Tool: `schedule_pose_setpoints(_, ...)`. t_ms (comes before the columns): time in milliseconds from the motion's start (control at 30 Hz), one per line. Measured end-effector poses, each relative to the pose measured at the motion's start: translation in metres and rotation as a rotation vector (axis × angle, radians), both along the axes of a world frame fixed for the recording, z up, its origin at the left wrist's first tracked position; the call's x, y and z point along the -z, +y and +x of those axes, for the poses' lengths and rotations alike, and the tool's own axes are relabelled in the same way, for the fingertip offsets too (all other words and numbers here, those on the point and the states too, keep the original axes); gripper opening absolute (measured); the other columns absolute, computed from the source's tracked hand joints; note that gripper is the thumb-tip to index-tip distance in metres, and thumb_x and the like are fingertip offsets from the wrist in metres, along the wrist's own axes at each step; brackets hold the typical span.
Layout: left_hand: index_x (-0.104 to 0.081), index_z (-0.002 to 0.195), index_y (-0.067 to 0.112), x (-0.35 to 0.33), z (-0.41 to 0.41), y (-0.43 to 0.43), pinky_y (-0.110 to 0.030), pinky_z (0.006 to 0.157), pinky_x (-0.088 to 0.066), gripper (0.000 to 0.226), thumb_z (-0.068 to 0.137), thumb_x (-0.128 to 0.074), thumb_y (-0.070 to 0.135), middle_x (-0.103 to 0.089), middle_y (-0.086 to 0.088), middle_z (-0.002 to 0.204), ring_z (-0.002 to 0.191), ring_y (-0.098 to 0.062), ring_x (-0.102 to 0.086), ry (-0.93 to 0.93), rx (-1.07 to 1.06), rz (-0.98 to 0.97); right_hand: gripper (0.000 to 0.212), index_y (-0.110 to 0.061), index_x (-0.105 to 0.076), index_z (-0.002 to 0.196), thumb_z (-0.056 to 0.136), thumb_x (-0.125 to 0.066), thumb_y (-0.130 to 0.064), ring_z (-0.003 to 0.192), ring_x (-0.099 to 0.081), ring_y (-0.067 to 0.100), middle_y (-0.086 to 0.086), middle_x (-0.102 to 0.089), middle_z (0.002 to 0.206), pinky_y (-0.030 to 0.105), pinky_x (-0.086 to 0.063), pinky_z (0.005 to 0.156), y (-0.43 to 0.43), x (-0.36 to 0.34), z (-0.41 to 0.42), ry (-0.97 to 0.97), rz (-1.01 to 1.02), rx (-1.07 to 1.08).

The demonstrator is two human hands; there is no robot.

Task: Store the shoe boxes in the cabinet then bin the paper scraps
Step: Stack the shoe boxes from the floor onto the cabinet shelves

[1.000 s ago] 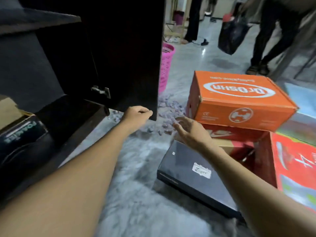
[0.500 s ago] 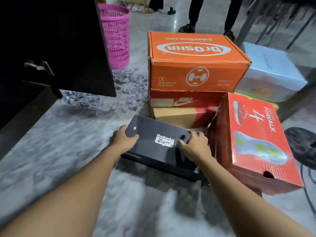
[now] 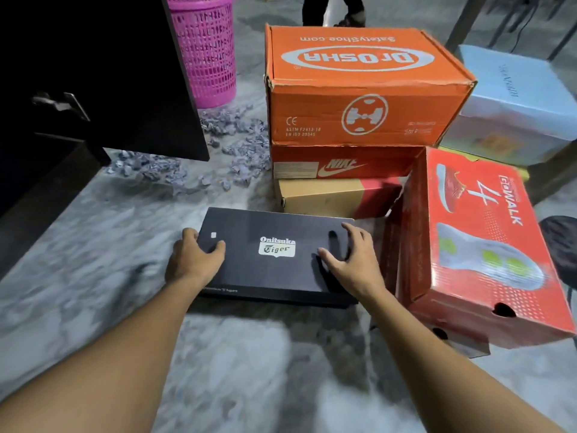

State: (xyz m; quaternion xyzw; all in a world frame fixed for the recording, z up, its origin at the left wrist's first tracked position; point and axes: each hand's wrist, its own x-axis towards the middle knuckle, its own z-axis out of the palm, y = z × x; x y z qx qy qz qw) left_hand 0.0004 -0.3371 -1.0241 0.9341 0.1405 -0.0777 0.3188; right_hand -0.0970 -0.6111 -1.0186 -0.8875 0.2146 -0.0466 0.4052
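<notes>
A flat black Onitsuka Tiger shoe box [image 3: 274, 267] lies on the marble floor in front of me. My left hand [image 3: 193, 260] grips its left edge, thumb on the lid. My right hand [image 3: 349, 260] lies with spread fingers on the lid's right end. Behind it an orange Dr.Osha box [image 3: 359, 89] sits on a Nike box [image 3: 343, 164] and a tan box [image 3: 337, 198]. A red GoWalk box [image 3: 474, 239] leans at the right. Crumpled paper scraps [image 3: 237, 142] litter the floor by a pink basket [image 3: 206, 51]. The dark cabinet's open door [image 3: 125, 73] is at the left.
A pale blue box [image 3: 515, 101] stands at the far right behind the red one. The cabinet's base edge [image 3: 46, 189] runs along the left. A person's legs [image 3: 331, 10] stand beyond the boxes. A dark round object [image 3: 562, 245] sits at the right edge.
My hands left the cabinet door and came down onto the black box. My view turned right and down towards the stack. My right fingers have spread out on the lid.
</notes>
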Motion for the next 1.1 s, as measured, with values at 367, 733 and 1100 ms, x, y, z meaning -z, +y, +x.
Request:
schedule_pose_setpoints(367,-0.028,0.145,0.040,0.008,-0.025,0.027,-0.034,0.095,-0.045,0.077,0.079,-0.064,0.059,-0.057,0.007,0.132,0.119,-0.022,-0.054,0.013,0.071,-0.159,0.091,-0.036,-0.040,0.140,0.064,-0.079,-0.068,0.123,-0.055,0.008,-0.012,-0.055,0.135,0.040,-0.047,0.106,0.025,0.047,-0.039,-0.181,0.335,0.210)
schedule_pose_setpoints(733,-0.033,0.146,0.038,-0.027,-0.039,0.064,-0.038,0.103,-0.040,0.082,0.075,-0.071,0.056,-0.054,0.004,0.137,0.129,-0.024,-0.045,-0.151,-0.058,-0.134,0.100,-0.042,-0.040,0.140,0.055,-0.090,-0.058,0.117,-0.054,-0.004,-0.024,-0.056,0.129,0.020,-0.047,0.093,0.049,0.005,-0.011,-0.205,0.331,-0.120)
schedule_pose_setpoints(1100,-0.045,0.134,0.043,-0.152,-0.025,0.169,-0.031,0.092,-0.046,0.075,0.066,-0.069,0.067,-0.059,0.006,0.127,0.114,-0.020,-0.057,-0.357,-0.235,-0.061,0.113,-0.036,-0.033,0.147,0.053,-0.094,-0.052,0.113,-0.057,0.000,-0.024,-0.057,0.124,0.015,-0.046,0.088,0.133,-0.094,0.079,-0.306,0.423,-0.436)
